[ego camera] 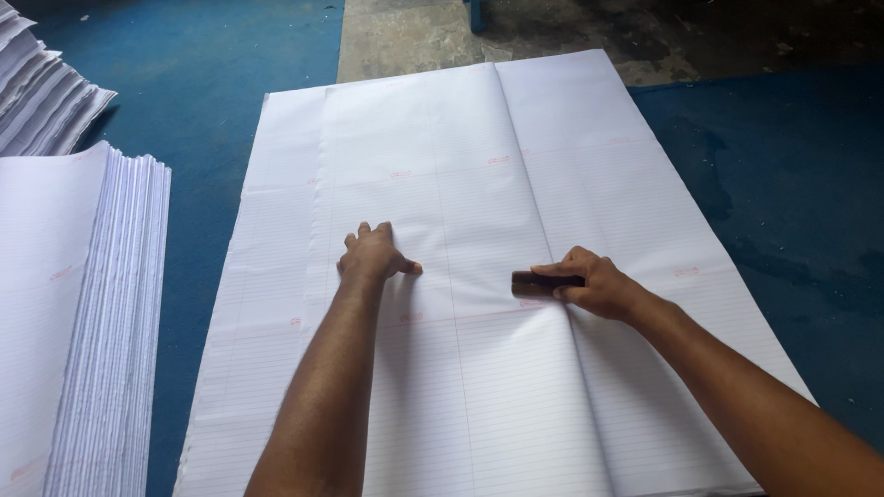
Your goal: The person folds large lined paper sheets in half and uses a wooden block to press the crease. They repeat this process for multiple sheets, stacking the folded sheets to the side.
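Down on the blue mat (230, 55), a big ruled sheet (460, 387) lies spread flat, and both hands are on it. Left hand (373, 258) is pressed palm-down near the middle, fingers spread flat, holding nothing, just pinning the paper. Right hand (594, 283) has its grip closed around a small dark block (537, 282), which sits on the sheet right at a long crease (525, 156) running from the far edge down toward the near edge.

As for progress, I'd say the fold is partly worked. The crease looks sharp and clean in the stretch beyond the block, while the part nearer to the person looks softer, more of a gentle ridge. So my guess is the far half is pressed and the near half is left to do. Hard to be sure from one angle, though.

Off to the left there's a thick stack (83, 313) of similar sheets with neat edges, and another pile (41, 92) behind it in the corner. Bare concrete floor (414, 37) shows past the mat at the far end.
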